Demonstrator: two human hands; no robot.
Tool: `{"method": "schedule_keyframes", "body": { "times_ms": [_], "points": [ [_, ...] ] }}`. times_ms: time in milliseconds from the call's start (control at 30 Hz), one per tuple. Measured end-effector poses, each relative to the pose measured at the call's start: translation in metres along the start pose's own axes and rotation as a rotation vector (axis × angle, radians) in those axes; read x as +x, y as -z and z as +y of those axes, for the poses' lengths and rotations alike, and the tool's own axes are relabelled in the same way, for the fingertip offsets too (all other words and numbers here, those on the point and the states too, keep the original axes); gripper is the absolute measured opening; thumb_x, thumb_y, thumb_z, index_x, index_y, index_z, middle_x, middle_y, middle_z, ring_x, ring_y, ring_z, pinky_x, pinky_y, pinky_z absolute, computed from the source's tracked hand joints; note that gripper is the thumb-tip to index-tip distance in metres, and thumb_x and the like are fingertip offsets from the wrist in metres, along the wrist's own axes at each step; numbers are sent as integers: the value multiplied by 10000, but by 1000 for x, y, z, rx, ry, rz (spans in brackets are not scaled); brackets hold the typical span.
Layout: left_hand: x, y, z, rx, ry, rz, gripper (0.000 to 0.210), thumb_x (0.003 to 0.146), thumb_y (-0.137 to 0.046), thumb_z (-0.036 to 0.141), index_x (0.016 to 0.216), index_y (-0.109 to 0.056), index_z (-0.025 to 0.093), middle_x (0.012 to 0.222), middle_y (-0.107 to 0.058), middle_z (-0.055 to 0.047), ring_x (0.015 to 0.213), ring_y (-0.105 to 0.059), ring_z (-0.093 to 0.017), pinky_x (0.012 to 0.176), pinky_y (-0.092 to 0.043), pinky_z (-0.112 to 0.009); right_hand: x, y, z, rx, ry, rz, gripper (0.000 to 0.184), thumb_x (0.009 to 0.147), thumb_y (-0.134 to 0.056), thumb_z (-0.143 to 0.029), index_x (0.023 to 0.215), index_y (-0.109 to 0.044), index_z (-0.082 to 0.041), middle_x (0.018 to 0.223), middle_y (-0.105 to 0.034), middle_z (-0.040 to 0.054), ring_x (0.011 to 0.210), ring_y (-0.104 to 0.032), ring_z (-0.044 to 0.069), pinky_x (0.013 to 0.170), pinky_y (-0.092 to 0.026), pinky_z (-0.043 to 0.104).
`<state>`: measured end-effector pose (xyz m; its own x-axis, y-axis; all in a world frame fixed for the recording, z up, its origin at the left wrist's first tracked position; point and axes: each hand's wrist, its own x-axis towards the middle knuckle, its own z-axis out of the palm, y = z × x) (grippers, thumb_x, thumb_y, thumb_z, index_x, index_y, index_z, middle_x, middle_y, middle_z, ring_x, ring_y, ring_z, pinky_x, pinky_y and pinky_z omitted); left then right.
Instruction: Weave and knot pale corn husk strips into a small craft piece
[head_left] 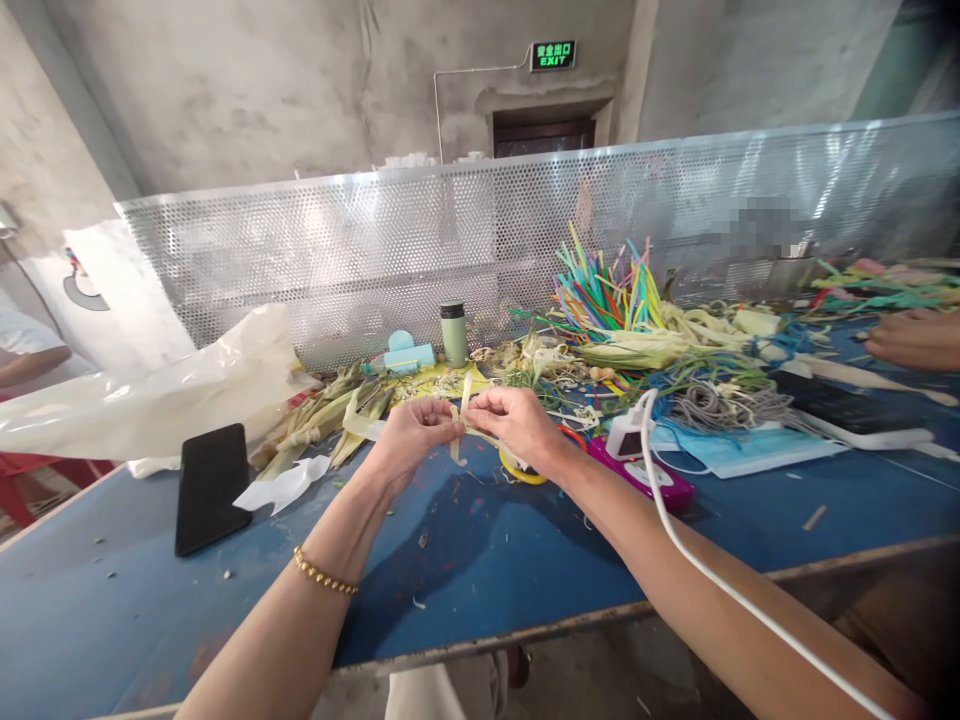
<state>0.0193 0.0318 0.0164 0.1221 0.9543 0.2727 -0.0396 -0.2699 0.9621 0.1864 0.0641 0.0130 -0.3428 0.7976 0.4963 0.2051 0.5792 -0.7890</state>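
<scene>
My left hand (pixel 411 437) and my right hand (pixel 517 425) meet over the blue table (pixel 450 580), fingertips close together. Both pinch a pale corn husk strip (pixel 466 392); one end sticks up between the fingers and another piece hangs below. A gold bead bracelet (pixel 324 574) circles my left wrist. Partly hidden behind my right hand is a pair of scissors with a yellow handle (pixel 523 474). Dried corn husks (pixel 315 425) lie beyond my left hand, and a torn white piece (pixel 283 483) rests nearer me.
A black phone (pixel 214 490) lies left. Pipe cleaners (pixel 611 290), a green bottle (pixel 453 335) and tangled cords (pixel 724 402) stand before a perforated metal screen (pixel 337 260). A white cable (pixel 697 565) crosses over my right forearm from a purple power strip (pixel 645 475). Another person's hand (pixel 919 338) is at right.
</scene>
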Motion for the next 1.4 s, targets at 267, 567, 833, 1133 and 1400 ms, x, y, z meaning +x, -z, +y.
{"method": "schedule_keyframes", "body": {
  "times_ms": [267,567,833,1133,1400],
  "points": [
    [5,12,-4,13,3,8,247,573,-799,212,761,-663,128,638,-651,-14,560,-572,-109,581,-414,-248,-1,30,-15,0,47,-294,248,783,-628,-239,1008,-674,-146,664,-674,9,567,-583,112,528,-445,223],
    [1,13,2,0,28,-96,210,620,-778,219,788,-671,152,635,-660,-3,576,-577,-116,624,-427,-269,-9,47,-30,299,3,-385,206,830,-566,-243,926,-706,-127,834,-716,72,789,-663,155,745,-507,291],
    [1,9,3,-119,99,-91,270,566,-829,209,738,-644,113,612,-637,-22,555,-570,-109,582,-418,-247,-10,37,-36,277,162,-240,173,802,-668,-321,766,-693,-154,760,-623,17,673,-572,102,651,-468,251],
    [-1,6,4,-114,121,-66,274,542,-849,230,673,-643,105,603,-634,-18,544,-563,-101,579,-430,-246,-7,20,-24,154,83,-128,293,829,-608,-411,885,-687,-134,563,-492,-31,476,-400,64,444,-301,210],
    [-3,4,8,-104,92,-112,266,550,-845,232,693,-668,94,624,-646,-27,560,-570,-107,606,-445,-259,-3,16,-17,2,57,-141,260,836,-577,-374,809,-647,-125,584,-480,-29,530,-419,81,498,-319,218]
  ]
}}
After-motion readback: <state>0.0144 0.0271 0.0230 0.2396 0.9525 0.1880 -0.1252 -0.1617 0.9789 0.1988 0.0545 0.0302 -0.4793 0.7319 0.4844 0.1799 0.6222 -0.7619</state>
